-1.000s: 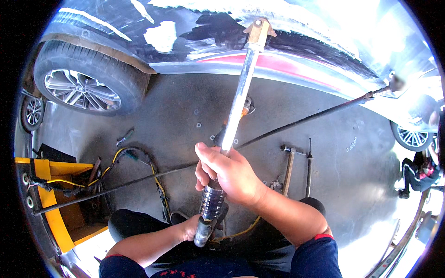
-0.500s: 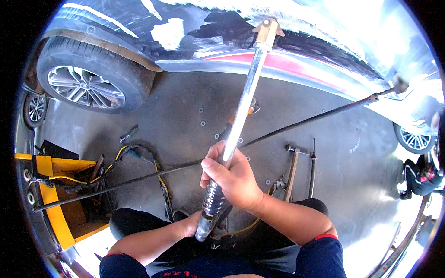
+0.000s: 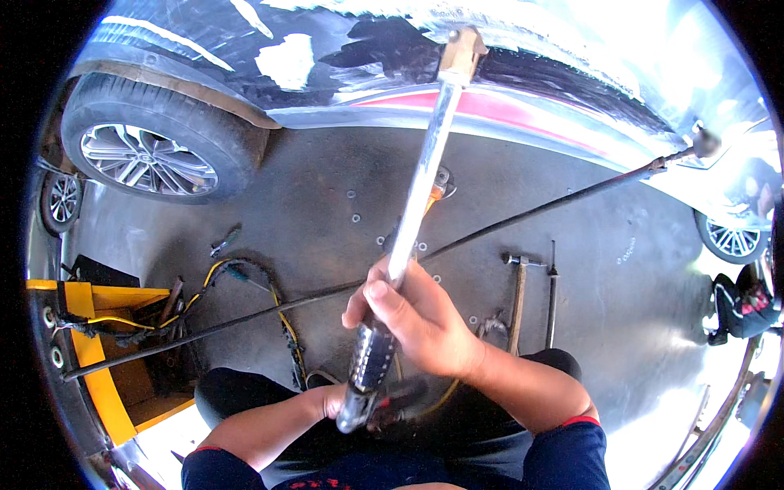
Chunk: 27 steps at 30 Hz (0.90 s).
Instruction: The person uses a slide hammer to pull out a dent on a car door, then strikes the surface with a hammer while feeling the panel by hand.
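A slide-hammer dent puller [image 3: 425,175], with a long chrome rod, a brass-coloured head and a dark perforated handle, slants up from my lap toward the car's side. Wrapped round it where rod and handle meet is my right hand [image 3: 425,322], thumb on top. At its lower end, my left hand [image 3: 329,400] is closed against the handle, its fingers mostly hidden behind it. In this view the head overlaps the car body panel [image 3: 359,61], which has bare and whitish patches; whether they touch I cannot tell.
A long dark bar [image 3: 523,219] crosses from a yellow cart [image 3: 102,367] to the car's side. On the floor lie a hammer [image 3: 519,302], a thin rod tool [image 3: 553,294], an orange power tool [image 3: 438,194] and a yellow-black cable [image 3: 286,322]. Another person [image 3: 739,310] is far right.
The dent puller has shifted slightly left, its head a little higher in view. My right hand has moved slightly down the picture with it. The lower end looks blurred.
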Tool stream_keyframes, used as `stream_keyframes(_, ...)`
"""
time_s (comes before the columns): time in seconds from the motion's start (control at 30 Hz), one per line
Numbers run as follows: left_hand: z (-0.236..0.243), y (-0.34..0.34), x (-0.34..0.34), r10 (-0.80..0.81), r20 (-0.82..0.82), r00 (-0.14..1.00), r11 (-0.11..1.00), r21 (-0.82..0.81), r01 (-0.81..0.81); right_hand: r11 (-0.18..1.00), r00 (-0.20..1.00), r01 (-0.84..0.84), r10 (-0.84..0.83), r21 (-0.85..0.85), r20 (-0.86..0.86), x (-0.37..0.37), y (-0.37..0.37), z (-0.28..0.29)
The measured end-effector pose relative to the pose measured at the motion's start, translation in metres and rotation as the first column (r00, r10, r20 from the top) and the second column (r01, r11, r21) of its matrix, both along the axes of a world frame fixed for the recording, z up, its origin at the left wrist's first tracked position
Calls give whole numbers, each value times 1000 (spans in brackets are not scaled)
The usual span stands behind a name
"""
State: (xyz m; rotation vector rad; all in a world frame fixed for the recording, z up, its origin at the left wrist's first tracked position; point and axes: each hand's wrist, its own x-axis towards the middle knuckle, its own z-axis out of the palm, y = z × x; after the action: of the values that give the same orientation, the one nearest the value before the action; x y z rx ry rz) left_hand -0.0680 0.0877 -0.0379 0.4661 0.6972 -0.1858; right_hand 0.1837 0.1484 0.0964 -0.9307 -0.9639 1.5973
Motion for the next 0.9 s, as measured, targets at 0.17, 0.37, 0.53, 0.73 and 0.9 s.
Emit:
stream_keyframes(0.17, -20, -9, -2, -141, 64, 988, 987, -63, 145, 999, 999, 48, -47, 22, -25, -10, -12, -3)
stream_keyframes(0.37, -36, -24, 12, 15, -11, 1000, 997, -81, -16, 996, 993, 89, -87, 17, -74, -4, -4, -8)
stream_keyframes(0.53, -28, -25, 20, 28, 63, 998, 982, -186, -16, 998, 995, 61, -63, -34, -76, 1, -2, -6)
stream_keyframes(0.73, -18, -18, 24, 67, -1, 998, 987, -148, -66, 996, 991, 52, -60, -74, -120, 4, 1, -5)
stream_keyframes(0.9, -20, -25, 24, 163, -60, 985, 967, -188, -171, 997, 980, 34, -46, -66, -193, 3, 2, -8)
